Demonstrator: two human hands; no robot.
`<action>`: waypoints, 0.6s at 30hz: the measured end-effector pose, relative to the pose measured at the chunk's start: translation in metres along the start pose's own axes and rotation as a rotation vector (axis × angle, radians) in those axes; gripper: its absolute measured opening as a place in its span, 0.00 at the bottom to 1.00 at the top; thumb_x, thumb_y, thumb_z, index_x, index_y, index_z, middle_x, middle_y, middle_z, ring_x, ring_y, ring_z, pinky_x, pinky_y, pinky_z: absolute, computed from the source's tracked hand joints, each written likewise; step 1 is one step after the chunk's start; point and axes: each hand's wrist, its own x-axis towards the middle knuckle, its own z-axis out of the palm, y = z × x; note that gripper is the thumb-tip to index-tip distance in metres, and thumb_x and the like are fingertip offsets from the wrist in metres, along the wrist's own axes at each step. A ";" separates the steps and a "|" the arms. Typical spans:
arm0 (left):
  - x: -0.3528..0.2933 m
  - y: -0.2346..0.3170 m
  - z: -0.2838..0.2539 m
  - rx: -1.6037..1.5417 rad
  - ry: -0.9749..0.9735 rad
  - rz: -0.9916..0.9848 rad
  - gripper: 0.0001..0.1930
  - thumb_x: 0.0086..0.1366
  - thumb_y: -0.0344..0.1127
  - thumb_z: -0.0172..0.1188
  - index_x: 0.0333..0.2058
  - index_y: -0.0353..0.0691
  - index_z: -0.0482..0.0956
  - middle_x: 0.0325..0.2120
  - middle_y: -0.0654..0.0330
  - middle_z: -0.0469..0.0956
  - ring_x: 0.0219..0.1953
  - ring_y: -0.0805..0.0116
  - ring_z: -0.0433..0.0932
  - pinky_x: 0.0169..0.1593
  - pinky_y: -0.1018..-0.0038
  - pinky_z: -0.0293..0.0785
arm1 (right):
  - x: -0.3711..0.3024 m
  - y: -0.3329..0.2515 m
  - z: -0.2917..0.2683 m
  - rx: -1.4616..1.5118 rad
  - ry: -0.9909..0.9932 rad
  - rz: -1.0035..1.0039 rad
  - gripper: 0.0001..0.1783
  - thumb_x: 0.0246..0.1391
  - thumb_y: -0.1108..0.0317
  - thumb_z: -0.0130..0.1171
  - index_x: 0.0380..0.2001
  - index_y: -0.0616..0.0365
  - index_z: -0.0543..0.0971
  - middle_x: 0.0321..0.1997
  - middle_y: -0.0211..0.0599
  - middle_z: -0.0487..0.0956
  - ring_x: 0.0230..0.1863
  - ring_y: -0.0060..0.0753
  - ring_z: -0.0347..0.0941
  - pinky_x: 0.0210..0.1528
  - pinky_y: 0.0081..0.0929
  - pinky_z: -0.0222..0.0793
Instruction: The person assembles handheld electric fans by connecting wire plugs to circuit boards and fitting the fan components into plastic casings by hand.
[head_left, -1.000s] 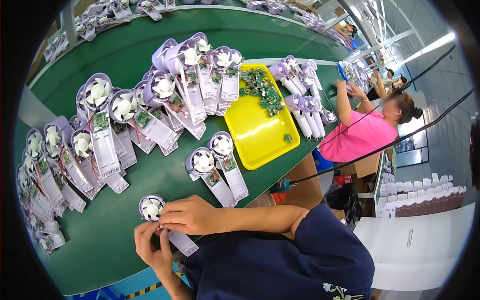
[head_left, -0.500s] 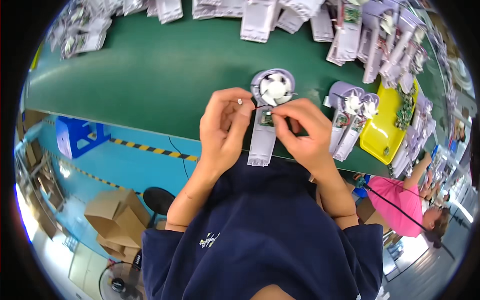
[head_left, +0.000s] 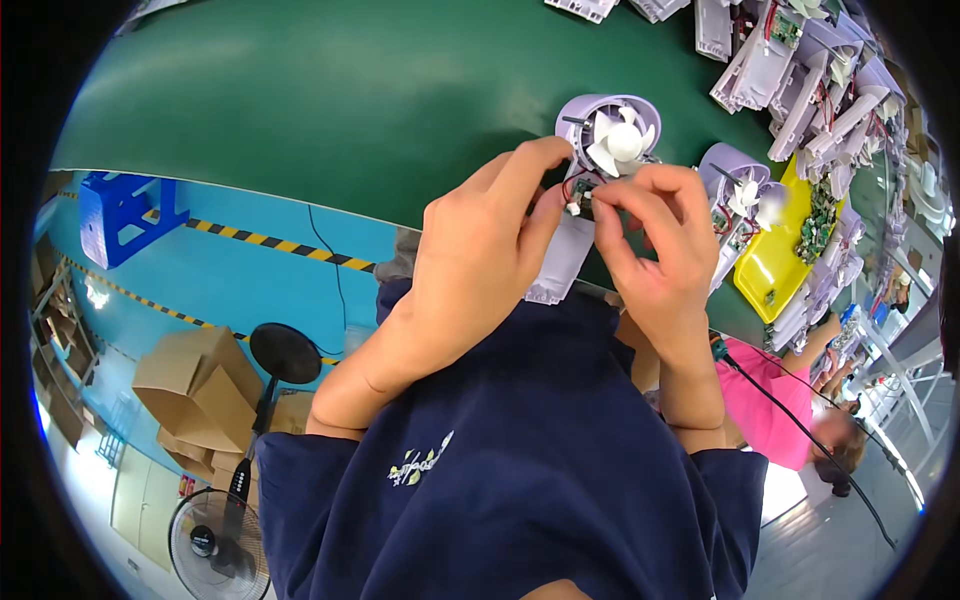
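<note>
A handheld fan body, with a pale lilac housing (head_left: 562, 262) and a white fan blade (head_left: 620, 140) in its round ring, lies on the green table edge before me. My left hand (head_left: 490, 225) grips its left side, index fingertip at the ring and thumb lower down. Thin red and black wires loop out beside a small green circuit board (head_left: 580, 188), partly covered by fingers. My right hand (head_left: 662, 235) pinches thumb and forefinger at a small white plug (head_left: 587, 199) by the board. Another small white connector (head_left: 573, 209) shows next to it.
More fan bodies (head_left: 735, 190) lie to the right, beside a yellow tray (head_left: 765, 265) with green circuit boards (head_left: 822, 225). Piled housings (head_left: 760, 70) fill the far right. A person in pink (head_left: 765, 400) sits at the right. A blue stool (head_left: 125, 215) and cartons (head_left: 205, 385) stand left.
The view has shifted, so the table contents sit differently. My left hand has turned over and come onto the fan's side; the white connector it held is now by the board.
</note>
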 end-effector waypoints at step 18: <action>-0.008 -0.001 0.013 -0.149 -0.068 -0.179 0.16 0.65 0.22 0.65 0.51 0.31 0.79 0.41 0.51 0.87 0.42 0.61 0.89 0.44 0.69 0.86 | 0.009 -0.010 -0.011 -0.181 -0.136 -0.066 0.12 0.41 0.81 0.73 0.31 0.61 0.83 0.47 0.33 0.80 0.26 0.26 0.78 0.23 0.24 0.72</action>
